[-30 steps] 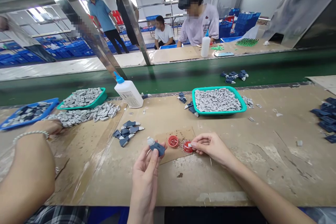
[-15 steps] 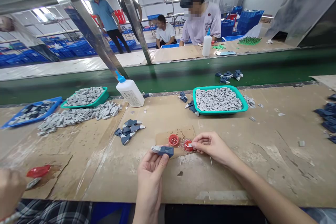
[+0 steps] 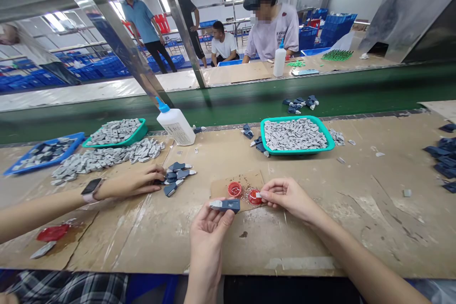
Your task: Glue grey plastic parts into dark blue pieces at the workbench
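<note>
My left hand (image 3: 211, 222) grips a dark blue plastic piece with a light grey pointed tip (image 3: 228, 205), tip to the left, a small rectangular recess facing up. Between the thumb and fingers of my right hand (image 3: 283, 195) is a small light grey piece (image 3: 259, 195), held at the right red cap (image 3: 254, 197); whether it touches the cap's inside I cannot tell. Beside it on a piece of cardboard (image 3: 219, 189) sits another red cap (image 3: 234, 189) with whitish liquid in it. Several finished-looking blue and grey pieces (image 3: 173, 187) lie in a pile to the left.
A teal tray (image 3: 333, 145) of small grey pieces stands ahead, another teal tray (image 3: 144, 129) and a blue tray (image 3: 80, 138) at left. A white bottle (image 3: 180, 128) stands upright. A co-worker's hand (image 3: 147, 179) touches the left pile. A green conveyor belt (image 3: 235, 104) runs behind.
A co-worker's arm has reached in from the left to the blue and grey pile. Pieces on the belt have shifted left. My left hand has moved slightly right; my right hand stays at the cap.
</note>
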`<action>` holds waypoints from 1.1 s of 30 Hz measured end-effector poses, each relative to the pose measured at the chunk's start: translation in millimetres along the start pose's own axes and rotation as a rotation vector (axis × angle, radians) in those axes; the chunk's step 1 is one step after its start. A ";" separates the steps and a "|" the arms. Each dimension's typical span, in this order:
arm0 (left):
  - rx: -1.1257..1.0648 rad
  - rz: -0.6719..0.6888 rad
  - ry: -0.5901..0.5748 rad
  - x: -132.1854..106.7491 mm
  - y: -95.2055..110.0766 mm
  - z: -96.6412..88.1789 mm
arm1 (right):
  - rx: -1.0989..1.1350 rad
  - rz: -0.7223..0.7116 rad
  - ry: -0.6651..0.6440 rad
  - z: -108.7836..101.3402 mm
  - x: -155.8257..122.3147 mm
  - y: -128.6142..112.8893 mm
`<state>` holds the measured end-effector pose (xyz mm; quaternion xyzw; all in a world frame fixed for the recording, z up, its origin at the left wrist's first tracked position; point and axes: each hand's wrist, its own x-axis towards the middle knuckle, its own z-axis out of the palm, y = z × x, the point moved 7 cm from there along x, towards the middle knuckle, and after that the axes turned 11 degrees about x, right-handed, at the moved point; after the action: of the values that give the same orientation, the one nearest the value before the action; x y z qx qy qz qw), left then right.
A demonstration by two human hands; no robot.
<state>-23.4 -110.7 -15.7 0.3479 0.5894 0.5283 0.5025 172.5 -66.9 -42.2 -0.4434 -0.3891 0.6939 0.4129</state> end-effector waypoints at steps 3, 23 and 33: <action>0.047 0.059 -0.008 -0.4 -1.4 5.7 | 0.031 -0.025 -0.030 4.7 -9.3 -11.7; 0.141 0.151 -0.108 -17.3 2.4 43.2 | -0.037 -0.014 -0.111 28.4 -34.7 -20.1; 0.143 0.094 -0.274 -4.1 -5.2 61.9 | 0.054 -0.061 -0.034 28.2 -39.4 -30.5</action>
<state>37.7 -98.7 -16.0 0.4788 0.5345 0.4557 0.5266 163.5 -97.1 5.6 -0.4081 -0.3905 0.6988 0.4390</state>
